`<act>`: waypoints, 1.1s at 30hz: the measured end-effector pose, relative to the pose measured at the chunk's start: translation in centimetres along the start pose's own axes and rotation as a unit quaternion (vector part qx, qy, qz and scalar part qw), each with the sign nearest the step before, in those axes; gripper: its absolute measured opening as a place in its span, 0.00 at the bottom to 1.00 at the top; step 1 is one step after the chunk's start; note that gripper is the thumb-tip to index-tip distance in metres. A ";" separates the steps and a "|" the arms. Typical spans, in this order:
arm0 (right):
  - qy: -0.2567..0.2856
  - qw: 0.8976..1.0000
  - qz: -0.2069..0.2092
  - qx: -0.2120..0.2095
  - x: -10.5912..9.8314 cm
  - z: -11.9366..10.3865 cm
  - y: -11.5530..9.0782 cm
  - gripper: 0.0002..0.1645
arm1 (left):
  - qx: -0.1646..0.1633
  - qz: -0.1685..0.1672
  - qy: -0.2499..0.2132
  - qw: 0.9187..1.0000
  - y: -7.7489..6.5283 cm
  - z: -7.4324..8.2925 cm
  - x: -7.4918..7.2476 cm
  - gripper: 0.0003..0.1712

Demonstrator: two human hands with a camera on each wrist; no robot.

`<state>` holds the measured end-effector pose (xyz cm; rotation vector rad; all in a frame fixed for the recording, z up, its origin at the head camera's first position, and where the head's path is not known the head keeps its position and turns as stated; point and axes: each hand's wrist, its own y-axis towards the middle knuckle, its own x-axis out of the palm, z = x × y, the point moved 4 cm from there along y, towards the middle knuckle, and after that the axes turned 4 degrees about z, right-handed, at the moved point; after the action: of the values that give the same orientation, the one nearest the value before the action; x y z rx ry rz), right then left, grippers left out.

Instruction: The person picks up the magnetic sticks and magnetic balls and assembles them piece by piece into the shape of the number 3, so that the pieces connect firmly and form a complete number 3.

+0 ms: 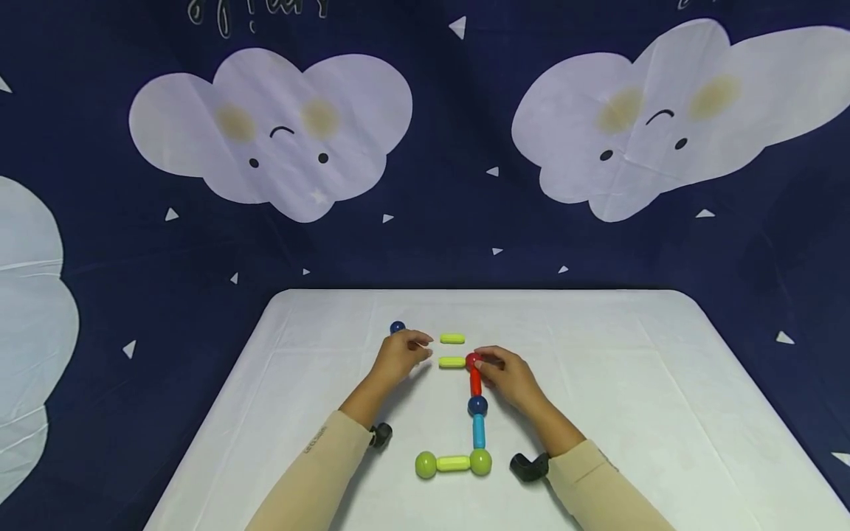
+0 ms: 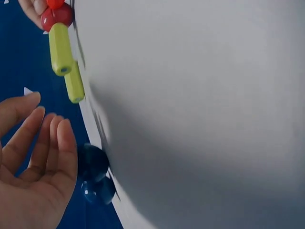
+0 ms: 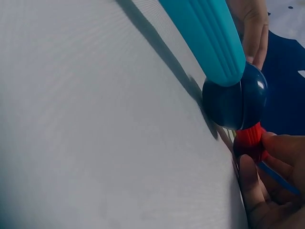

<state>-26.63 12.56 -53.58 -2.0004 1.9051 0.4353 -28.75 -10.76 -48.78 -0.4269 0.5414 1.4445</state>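
Note:
My right hand (image 1: 513,377) pinches a red ball (image 1: 472,360) between thumb and fingers. From that ball a yellow-green rod (image 1: 451,362) points left, and a red rod (image 1: 475,382) runs toward me to a dark blue ball (image 1: 477,405). A light blue rod (image 1: 479,431) continues to a green ball (image 1: 481,462), joined by another yellow-green rod (image 1: 454,463) to a second green ball (image 1: 426,464). My left hand (image 1: 401,355) hovers just left of the upper rod's free end, fingers loosely bent and holding nothing. In the left wrist view, dark blue balls (image 2: 93,162) sit beside it, partly hidden.
A loose yellow-green rod (image 1: 453,338) lies beyond the joined pieces. Another blue ball (image 1: 397,327) shows behind my left hand. The white table (image 1: 631,413) has rounded far corners, and a dark blue cloth (image 1: 458,243) with clouds is behind it.

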 end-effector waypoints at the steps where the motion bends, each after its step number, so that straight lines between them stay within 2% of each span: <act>1: 0.001 1.000 0.001 0.000 0.0 0.0 0.0 0.18 | 0.001 0.010 -0.001 1.000 0.0 0.0 -0.3 0.13; 7: 0.002 1.000 0.004 0.002 -0.2 0.3 0.1 0.18 | -0.006 0.053 -0.005 0.999 0.4 -0.6 -1.4 0.15; 14: 0.010 1.000 -0.003 0.004 -0.1 -0.1 -0.1 0.18 | -0.039 0.075 0.007 0.996 0.8 -1.9 -2.1 0.18; 20: 0.008 1.000 -0.004 -0.002 -0.2 -0.2 -0.2 0.17 | -0.055 0.066 0.024 0.996 0.9 -2.5 -2.1 0.19; 25: 0.010 1.000 -0.003 0.003 -0.1 -0.1 -0.1 0.17 | -0.055 0.054 0.047 0.996 0.9 -2.6 -2.0 0.16; 33: 0.017 1.000 -0.003 -0.005 -0.1 0.0 0.0 0.17 | -0.081 0.024 0.024 0.996 0.5 -2.6 -1.8 0.14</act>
<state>-26.64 12.68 -53.55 -2.0324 1.9213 0.4131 -29.53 -13.64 -49.80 -0.5812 0.4770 1.5332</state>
